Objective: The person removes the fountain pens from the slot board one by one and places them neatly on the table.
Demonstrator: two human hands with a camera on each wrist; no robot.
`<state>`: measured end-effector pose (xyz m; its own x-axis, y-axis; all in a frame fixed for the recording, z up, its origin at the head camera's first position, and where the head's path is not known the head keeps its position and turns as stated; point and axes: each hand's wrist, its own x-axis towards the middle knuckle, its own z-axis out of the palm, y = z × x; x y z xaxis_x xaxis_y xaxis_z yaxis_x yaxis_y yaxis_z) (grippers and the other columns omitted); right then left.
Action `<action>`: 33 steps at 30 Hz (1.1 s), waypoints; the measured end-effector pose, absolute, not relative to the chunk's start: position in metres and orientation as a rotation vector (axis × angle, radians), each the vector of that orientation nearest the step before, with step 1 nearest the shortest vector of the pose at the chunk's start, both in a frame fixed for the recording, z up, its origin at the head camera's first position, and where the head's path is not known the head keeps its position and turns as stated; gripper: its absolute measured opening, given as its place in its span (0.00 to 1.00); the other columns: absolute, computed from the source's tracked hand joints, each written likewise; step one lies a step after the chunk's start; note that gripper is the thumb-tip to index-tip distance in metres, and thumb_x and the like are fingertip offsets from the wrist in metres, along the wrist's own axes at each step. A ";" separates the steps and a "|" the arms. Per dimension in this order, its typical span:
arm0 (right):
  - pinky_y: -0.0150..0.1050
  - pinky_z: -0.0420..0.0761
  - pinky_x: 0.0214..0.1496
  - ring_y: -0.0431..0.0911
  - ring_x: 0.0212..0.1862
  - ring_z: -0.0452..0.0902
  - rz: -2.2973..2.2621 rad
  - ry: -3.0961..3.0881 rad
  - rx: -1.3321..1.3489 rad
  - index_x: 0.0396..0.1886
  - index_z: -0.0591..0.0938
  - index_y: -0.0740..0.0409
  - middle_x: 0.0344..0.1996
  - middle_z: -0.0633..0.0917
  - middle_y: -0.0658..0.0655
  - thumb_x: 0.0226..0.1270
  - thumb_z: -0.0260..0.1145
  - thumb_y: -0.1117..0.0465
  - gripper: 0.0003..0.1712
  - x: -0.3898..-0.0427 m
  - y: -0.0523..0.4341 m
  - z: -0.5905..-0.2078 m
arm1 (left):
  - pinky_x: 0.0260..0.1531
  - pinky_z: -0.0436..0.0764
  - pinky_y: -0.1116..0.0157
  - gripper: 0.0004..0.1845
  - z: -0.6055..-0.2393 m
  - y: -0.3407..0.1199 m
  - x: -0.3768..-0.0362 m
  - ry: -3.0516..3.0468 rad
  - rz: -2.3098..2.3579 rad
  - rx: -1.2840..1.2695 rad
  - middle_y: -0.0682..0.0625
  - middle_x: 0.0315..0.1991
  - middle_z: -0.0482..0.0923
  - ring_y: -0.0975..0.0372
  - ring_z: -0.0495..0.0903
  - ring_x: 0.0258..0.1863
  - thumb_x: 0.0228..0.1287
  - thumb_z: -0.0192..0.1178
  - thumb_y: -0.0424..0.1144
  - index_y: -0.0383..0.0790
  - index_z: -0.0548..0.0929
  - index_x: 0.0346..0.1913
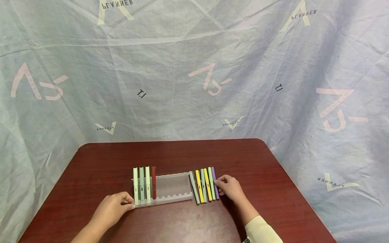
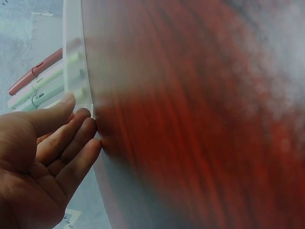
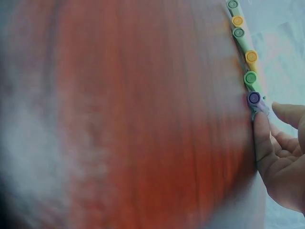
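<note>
Pinching tray (image 1: 170, 199) at its near corner with left grip (image 1: 112, 206); seen in tray, just right of left grip, four pens (image 1: 141, 184). Touching purple pen (image 1: 213, 173), just left of right grip (image 1: 230, 187), with fingers apart. Farther left on tabletop (image 1: 170, 224): five pens (image 1: 203, 185).

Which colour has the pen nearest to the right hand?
That pen is purple; the head view shows it best.

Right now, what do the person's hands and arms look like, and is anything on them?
The left hand and right hand are bare, without gloves. The right arm has a pale cream sleeve; a small dark thing beside it is too cut off to name. The left forearm shows no sleeve.
</note>
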<state>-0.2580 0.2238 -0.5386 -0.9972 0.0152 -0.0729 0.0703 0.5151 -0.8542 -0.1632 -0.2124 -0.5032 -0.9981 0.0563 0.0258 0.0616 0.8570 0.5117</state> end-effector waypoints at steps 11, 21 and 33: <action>0.42 0.85 0.26 0.49 0.27 0.82 -1.732 2.631 0.133 0.44 0.79 0.61 0.32 0.84 0.62 0.68 0.67 0.55 0.14 -0.263 0.222 -0.529 | 0.39 0.81 0.54 0.07 -0.502 -0.212 -0.165 -3.039 -0.840 -0.096 0.61 0.31 0.85 0.62 0.84 0.34 0.54 0.72 0.45 0.55 0.83 0.33; 0.56 0.84 0.47 0.64 0.45 0.82 -2.043 2.522 -0.098 0.50 0.79 0.63 0.41 0.83 0.67 0.71 0.64 0.55 0.17 -0.262 0.193 -0.503 | 0.39 0.81 0.54 0.07 -0.502 -0.212 -0.165 -3.049 -0.850 -0.086 0.61 0.31 0.85 0.62 0.84 0.35 0.54 0.72 0.45 0.55 0.83 0.33; 0.51 0.86 0.42 0.63 0.38 0.85 -2.016 2.398 -0.502 0.44 0.81 0.67 0.35 0.85 0.69 0.71 0.64 0.52 0.19 -0.250 0.143 -0.494 | 0.40 0.81 0.54 0.07 -0.502 -0.212 -0.164 -3.057 -0.865 -0.072 0.62 0.31 0.85 0.62 0.84 0.35 0.55 0.72 0.45 0.55 0.83 0.33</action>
<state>-0.2504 0.1426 -0.4944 -0.9494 -0.2192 0.2247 -0.2590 0.1423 -0.9553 -0.1641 -0.2124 -0.5018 -0.9983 0.0534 -0.0223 0.0338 0.8507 0.5246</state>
